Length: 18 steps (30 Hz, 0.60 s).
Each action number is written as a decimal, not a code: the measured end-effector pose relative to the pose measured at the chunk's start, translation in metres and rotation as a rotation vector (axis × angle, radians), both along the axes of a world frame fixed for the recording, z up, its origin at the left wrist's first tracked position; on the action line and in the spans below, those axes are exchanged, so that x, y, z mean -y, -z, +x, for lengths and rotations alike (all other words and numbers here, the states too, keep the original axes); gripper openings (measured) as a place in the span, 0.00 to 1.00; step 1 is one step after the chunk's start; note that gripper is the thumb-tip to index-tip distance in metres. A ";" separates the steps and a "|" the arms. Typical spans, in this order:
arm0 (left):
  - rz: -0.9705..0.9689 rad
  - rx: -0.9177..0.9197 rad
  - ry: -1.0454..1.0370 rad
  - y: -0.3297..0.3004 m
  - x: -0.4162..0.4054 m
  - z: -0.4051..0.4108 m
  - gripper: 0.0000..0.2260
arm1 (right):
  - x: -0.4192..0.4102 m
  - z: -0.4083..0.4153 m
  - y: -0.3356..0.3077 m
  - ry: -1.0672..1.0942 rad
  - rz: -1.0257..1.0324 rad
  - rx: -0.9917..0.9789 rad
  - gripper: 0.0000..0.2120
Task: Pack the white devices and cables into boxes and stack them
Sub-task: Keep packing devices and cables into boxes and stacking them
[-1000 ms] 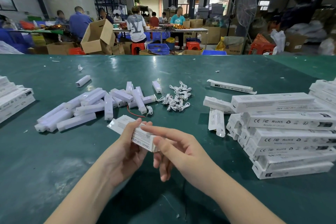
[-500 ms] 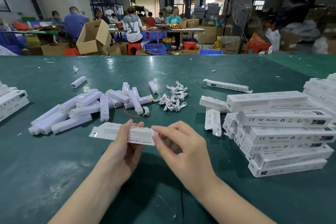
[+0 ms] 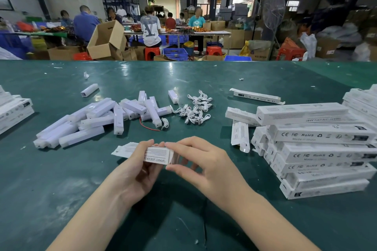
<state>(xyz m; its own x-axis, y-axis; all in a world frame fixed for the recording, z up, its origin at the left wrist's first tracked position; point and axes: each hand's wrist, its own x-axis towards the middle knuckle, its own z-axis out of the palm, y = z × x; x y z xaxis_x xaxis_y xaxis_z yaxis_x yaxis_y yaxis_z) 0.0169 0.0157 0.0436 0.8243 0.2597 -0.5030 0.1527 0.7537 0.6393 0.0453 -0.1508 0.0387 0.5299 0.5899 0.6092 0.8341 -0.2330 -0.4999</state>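
Box in hand: white carton (image 3: 157, 156) printed "SMART SENSOR", held level just above the green surface (image 3: 61, 189), near the front edge.
Left hand: the left hand (image 3: 138, 171) grips the carton from below, thumb over its top face.
Right hand: the right hand (image 3: 206, 165) pinches the carton's right end between fingertips and thumb.
Devices: loose white devices (image 3: 106, 117) lie heaped on the surface, beyond and left of the hands.
Cables: coiled white cables (image 3: 195, 109) sit just right of the devices.
Packed boxes: a stack of closed boxes (image 3: 322, 149) stands at the right; flat cartons (image 3: 239, 135) lie beside it.
Left edge: more boxes (image 3: 14, 111), partly out of view.
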 end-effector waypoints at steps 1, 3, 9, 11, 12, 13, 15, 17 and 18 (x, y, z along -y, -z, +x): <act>0.003 -0.003 -0.002 -0.001 0.000 0.000 0.06 | 0.000 0.000 0.000 0.002 -0.004 -0.002 0.18; 0.010 -0.005 -0.017 -0.001 0.001 0.000 0.06 | 0.000 0.001 0.000 0.014 -0.012 -0.001 0.18; 0.072 0.034 -0.078 -0.004 0.002 0.001 0.07 | -0.009 -0.006 0.001 -0.102 0.252 -0.503 0.13; 0.046 0.048 -0.048 -0.004 0.001 0.001 0.07 | -0.012 -0.007 0.000 -0.185 0.369 -0.700 0.10; 0.041 0.053 -0.026 -0.004 0.001 0.000 0.07 | -0.013 -0.008 0.000 -0.222 0.407 -0.770 0.10; 0.043 0.057 -0.007 -0.003 0.001 0.000 0.07 | -0.014 -0.008 0.000 -0.252 0.433 -0.828 0.12; 0.057 0.062 0.017 -0.002 0.001 0.000 0.06 | -0.014 -0.007 -0.001 -0.290 0.464 -0.927 0.16; 0.068 0.056 0.034 -0.002 0.001 -0.001 0.06 | -0.013 -0.006 -0.003 -0.317 0.478 -0.988 0.16; 0.067 0.052 0.043 -0.003 0.001 -0.002 0.05 | -0.012 -0.005 -0.003 -0.329 0.472 -0.999 0.15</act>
